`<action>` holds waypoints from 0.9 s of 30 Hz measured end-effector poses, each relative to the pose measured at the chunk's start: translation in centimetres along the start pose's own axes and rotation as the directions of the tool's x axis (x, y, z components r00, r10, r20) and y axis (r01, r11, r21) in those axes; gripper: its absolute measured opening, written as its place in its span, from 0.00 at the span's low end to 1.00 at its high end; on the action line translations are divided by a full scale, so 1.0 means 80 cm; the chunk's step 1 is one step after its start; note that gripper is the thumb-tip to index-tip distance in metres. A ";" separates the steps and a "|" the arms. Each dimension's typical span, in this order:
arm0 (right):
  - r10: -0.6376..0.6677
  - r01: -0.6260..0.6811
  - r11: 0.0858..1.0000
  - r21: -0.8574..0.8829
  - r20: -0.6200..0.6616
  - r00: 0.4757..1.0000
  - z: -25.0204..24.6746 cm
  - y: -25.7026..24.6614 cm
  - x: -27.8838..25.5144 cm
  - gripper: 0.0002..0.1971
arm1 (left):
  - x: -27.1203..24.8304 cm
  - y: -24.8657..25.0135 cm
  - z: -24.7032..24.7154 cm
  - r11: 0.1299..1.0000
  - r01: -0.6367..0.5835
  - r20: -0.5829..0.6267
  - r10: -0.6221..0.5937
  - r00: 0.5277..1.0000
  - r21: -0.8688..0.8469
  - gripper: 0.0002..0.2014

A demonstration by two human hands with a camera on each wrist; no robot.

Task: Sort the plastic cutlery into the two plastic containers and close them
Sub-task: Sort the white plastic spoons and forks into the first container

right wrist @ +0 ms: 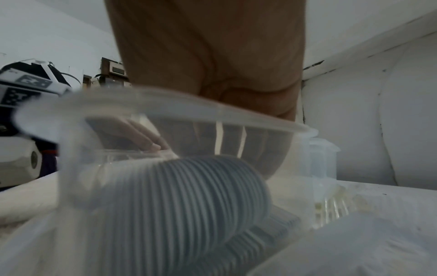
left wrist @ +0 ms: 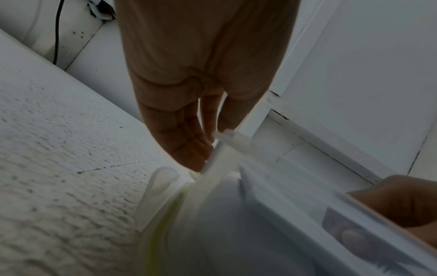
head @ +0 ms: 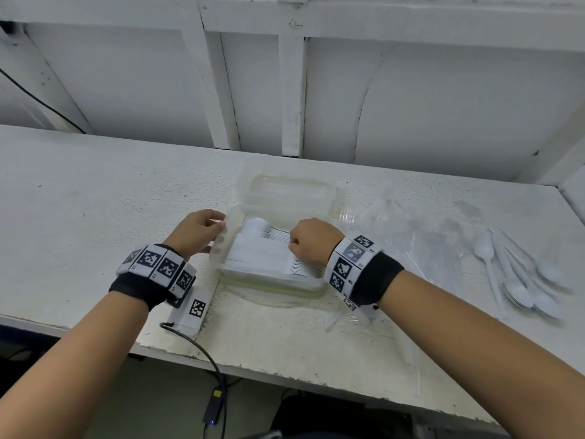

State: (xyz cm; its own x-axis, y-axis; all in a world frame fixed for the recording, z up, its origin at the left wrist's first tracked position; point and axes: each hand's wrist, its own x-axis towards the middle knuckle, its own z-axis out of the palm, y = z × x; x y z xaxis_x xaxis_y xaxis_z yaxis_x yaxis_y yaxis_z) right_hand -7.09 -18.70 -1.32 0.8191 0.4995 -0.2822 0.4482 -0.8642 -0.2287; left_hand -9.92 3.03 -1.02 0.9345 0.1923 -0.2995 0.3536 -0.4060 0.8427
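Both hands (head: 196, 231) (head: 311, 239): grip pinching translucent lid (head: 234, 236) over ribbed white spoon stack (head: 269, 251).

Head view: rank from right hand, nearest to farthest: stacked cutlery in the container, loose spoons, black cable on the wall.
From the right hand:
1. stacked cutlery, under it, in the container
2. loose spoons, on the table to its right
3. black cable, far left on the wall

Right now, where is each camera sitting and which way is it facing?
Head: worn on the head, looking down at the container, both forearms and hands showing.
Left wrist: under the left hand, facing its fingers at the container's flap.
Right wrist: under the right hand, facing stacked spoons through the container wall.
All three views share the container.
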 end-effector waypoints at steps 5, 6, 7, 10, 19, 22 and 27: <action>-0.002 -0.003 0.995 0.099 0.046 0.999 -0.008 0.003 0.001 0.17 | 0.000 0.000 0.000 1.000 -0.001 -0.005 0.001 1.000 0.006 0.08; -0.028 0.023 0.994 0.111 0.047 0.998 -0.010 0.005 -0.001 0.14 | 0.000 0.000 0.001 1.000 -0.001 -0.007 0.001 1.000 0.008 0.08; -0.047 0.041 0.992 0.123 0.052 0.998 -0.012 0.005 -0.004 0.14 | 0.000 0.000 0.001 1.000 -0.002 -0.010 0.002 1.000 0.008 0.08; -0.099 0.092 0.986 0.141 0.041 0.994 -0.013 0.007 -0.010 0.16 | 0.000 0.000 0.003 1.000 -0.005 -0.021 0.005 1.000 0.021 0.09; -0.134 0.144 0.977 0.154 -0.074 0.988 -0.019 0.020 -0.016 0.19 | -0.008 0.012 0.005 0.962 -0.046 -0.144 0.088 0.986 0.270 0.16; -0.146 0.191 0.961 0.198 -0.224 0.964 -0.035 0.044 -0.040 0.19 | -0.023 0.042 0.015 0.946 -0.149 -0.234 0.220 0.947 0.289 0.14; -0.036 0.093 0.979 0.184 -0.289 0.957 -0.048 0.119 -0.107 0.16 | -0.055 0.122 0.090 0.890 -0.413 -0.062 0.431 0.900 0.194 0.09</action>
State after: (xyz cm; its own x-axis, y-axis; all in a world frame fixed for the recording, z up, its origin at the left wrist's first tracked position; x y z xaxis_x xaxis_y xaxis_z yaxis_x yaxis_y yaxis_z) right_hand -8.47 -31.49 2.52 0.8708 0.4917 0.0081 0.4489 -0.7881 -0.4211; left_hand -10.30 -8.17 5.28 0.9911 0.0537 0.1220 -0.0636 -0.6141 0.7866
